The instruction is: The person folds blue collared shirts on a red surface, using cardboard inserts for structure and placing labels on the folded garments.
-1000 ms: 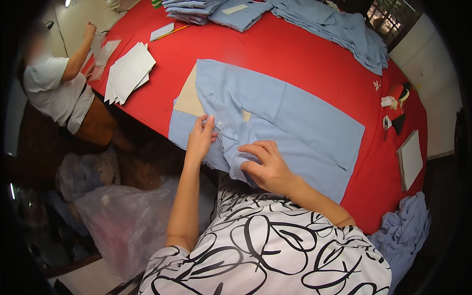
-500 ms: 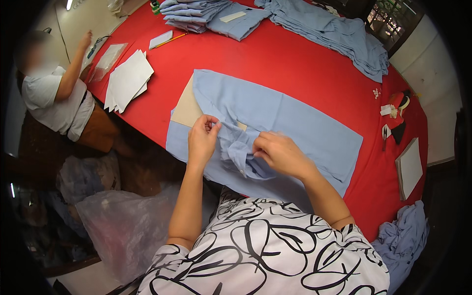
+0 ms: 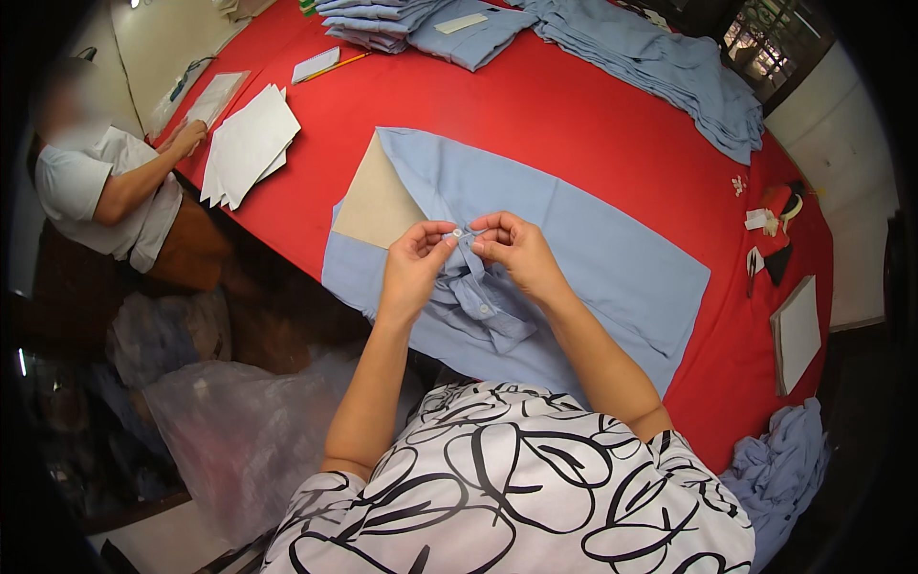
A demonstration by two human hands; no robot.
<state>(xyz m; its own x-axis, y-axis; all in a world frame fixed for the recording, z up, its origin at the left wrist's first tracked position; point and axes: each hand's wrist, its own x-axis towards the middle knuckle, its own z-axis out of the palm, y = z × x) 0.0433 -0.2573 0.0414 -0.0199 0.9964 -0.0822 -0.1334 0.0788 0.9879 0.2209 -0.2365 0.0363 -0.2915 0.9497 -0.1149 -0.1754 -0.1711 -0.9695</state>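
Note:
A light blue shirt lies spread on the red-covered table in front of me, its front edge gathered up in the middle. My left hand pinches the gathered front edge beside a small white button. Just to the right, my right hand pinches the same cloth, fingertips close to the left ones. A second white button shows lower on the bunched part. Beneath the shirt's opening, a beige board is partly uncovered at the left.
Folded blue shirts and more blue garments lie along the far side. White sheets are at the left, near a seated person. A pad and scissors lie right; a plastic bag hangs lower left.
My right hand has moved up and left to meet my left hand at the upper button. The person at the left has lowered a raised hand to the table.

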